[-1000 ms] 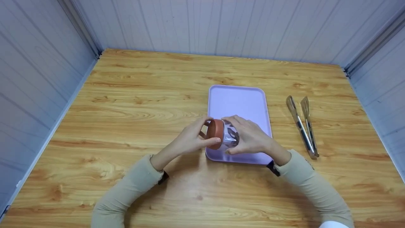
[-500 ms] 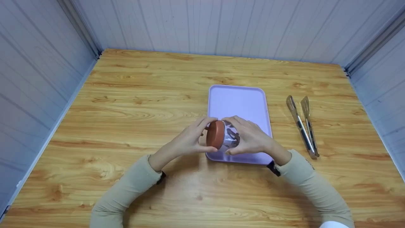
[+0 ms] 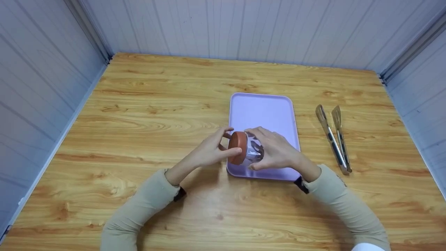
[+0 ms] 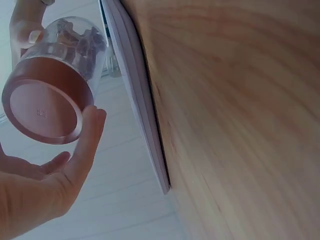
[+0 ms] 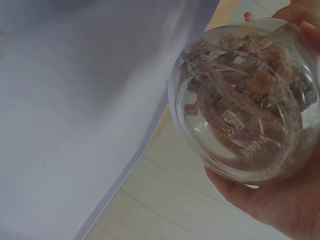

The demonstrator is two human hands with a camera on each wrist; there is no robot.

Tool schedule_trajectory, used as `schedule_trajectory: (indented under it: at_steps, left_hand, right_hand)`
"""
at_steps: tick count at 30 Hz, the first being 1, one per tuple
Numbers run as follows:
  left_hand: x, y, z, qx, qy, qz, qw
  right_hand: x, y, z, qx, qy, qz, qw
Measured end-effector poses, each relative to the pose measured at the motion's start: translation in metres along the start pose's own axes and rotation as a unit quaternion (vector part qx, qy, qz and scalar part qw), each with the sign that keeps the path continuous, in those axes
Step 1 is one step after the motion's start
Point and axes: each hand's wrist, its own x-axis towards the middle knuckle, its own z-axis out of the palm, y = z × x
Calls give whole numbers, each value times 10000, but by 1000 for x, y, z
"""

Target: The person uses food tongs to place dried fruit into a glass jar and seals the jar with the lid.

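A clear jar (image 3: 253, 148) with dark brown pieces inside is held on its side above the tray, its round brown lid (image 3: 238, 146) pointing left. My right hand (image 3: 277, 148) grips the jar's body, thumb below and fingers above. At the lid is my left hand (image 3: 212, 150): the thumb touches its rim while the other fingers stand spread away from it. The left wrist view shows the lid's flat face and this gap to the fingers. In the right wrist view, brown pieces show through the clear jar base (image 5: 245, 115).
A light purple tray (image 3: 261, 108) lies under the hands on the wooden table (image 3: 156, 104). Metal tongs (image 3: 334, 143) with dark grip parts lie spread to the right of the tray. White panel walls (image 3: 223, 28) enclose the table at the back and both sides.
Half a second ago the left fingers and thumb gripped the lid; now the fingers have come off it and the thumb has shifted up along its rim. The right hand and jar stay put.
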Motion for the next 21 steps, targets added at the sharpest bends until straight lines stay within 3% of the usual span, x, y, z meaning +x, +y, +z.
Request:
schedule_trajectory:
  at_steps: [8, 11, 21]
  left_hand:
    - [1, -2, 3, 135, 73, 374, 9992]
    - [0, -3, 4, 337, 73, 652, 9973]
    - [0, -10, 2, 1360, 78, 1619, 9774]
  right_hand:
    - [0, 0, 1, -116, 69, -49, 9999]
    - [0, 1, 1, -103, 37, -28, 9999]
    - [-1, 4, 1, 67, -2, -151, 9999]
